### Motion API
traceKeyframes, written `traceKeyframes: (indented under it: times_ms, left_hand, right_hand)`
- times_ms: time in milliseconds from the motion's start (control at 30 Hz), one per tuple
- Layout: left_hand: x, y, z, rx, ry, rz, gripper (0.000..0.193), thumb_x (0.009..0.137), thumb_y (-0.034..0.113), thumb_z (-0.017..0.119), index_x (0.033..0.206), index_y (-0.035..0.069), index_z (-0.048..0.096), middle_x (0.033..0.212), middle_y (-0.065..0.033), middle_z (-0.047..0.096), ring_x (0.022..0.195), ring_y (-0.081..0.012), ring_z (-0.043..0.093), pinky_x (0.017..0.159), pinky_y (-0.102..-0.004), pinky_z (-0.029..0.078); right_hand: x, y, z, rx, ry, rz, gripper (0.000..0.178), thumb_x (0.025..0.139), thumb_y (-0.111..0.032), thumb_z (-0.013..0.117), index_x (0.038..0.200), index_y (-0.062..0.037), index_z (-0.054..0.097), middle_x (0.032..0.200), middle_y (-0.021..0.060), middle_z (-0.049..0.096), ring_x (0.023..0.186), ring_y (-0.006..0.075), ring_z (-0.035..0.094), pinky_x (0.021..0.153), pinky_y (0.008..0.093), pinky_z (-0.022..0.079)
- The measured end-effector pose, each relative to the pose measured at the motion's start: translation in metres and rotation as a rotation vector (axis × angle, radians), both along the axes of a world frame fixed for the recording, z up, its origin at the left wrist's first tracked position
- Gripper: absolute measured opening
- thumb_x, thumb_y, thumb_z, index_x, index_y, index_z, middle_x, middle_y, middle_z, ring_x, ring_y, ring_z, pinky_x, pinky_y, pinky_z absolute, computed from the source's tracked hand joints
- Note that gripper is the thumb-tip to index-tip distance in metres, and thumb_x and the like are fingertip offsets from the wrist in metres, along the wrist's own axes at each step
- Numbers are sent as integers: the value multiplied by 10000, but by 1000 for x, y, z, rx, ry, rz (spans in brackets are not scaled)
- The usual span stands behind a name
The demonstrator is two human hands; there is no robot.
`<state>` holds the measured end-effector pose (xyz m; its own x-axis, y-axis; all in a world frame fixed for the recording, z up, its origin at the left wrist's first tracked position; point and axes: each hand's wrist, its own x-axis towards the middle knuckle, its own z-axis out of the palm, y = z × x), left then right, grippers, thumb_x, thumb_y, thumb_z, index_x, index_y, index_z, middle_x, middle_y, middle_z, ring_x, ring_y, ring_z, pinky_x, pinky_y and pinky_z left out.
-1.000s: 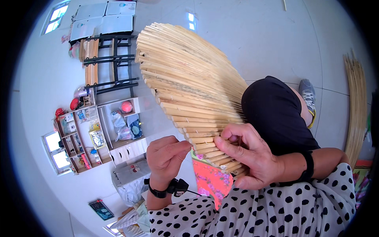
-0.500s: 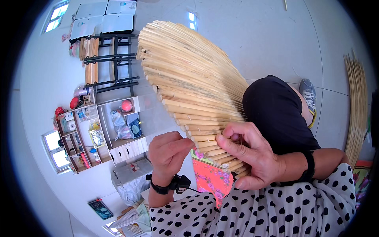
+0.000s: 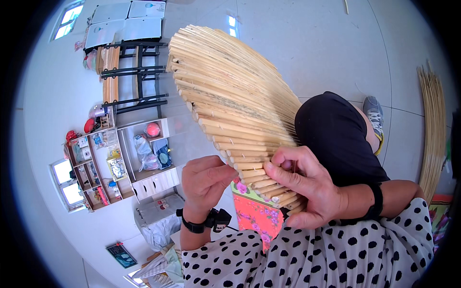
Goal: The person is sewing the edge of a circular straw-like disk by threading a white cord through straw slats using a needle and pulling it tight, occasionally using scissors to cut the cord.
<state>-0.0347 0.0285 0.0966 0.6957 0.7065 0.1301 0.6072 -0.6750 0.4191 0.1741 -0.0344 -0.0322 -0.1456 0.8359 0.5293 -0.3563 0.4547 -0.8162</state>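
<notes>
One stick mat (image 3: 235, 91) spans mid-frame; the right hand (image 3: 312, 189) grips its lower end, the left hand (image 3: 205, 181) pinched closed alongside.

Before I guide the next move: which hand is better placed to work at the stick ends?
Likely the left hand: its grip is pinched right beside the ends of the stick mat. The right hand looks occupied holding it, thumb against it farther in.
</notes>
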Motion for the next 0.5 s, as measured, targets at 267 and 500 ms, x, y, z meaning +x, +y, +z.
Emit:
traceKeyframes:
  times_ms: [267,500]
  left_hand:
    - [14,-12,17,8,173,137,168,741,-25,687,889,49,665,619,-72,570,499,-217,543,457,-297,401]
    - [6,-18,13,3,105,116,154,743,-21,699,880,43,669,618,-72,568,491,-207,533,455,-289,394]
  right_hand:
    - [1,-3,0,-35,-19,-50,689,759,-266,726,1333,40,498,1178,165,455,1009,269,530,852,344,482]
    - [1,-8,5,-38,23,-25,677,755,-271,721,1313,52,517,1181,171,456,1004,278,506,851,349,478]
